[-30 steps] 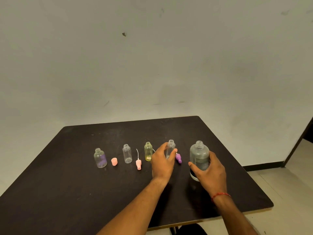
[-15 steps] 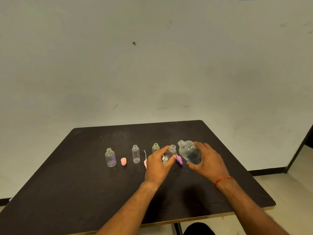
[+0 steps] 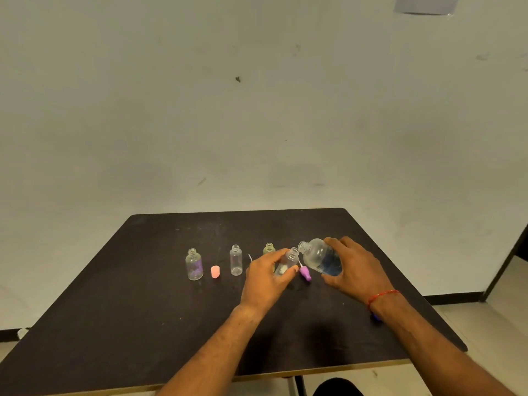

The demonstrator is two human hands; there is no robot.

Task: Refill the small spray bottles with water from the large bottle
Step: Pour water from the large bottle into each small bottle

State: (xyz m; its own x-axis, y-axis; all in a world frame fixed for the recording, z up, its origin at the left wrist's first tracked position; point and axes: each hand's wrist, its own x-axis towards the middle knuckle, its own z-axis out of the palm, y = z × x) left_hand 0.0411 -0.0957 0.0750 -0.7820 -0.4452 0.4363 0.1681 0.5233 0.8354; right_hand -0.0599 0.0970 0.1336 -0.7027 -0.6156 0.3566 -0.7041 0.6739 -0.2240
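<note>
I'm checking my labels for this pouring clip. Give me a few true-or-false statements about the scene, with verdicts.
1. The right hand holds the large bottle tilted. True.
2. The left hand lies flat on the table. False: it grips a small bottle.
3. The pink cap sits between the purple-tinted bottle and the clear bottle. True.
4. The purple cap is screwed onto a bottle. False: it lies on the table.

Dim, soft, slightly blurry; wide-angle edge bending.
</note>
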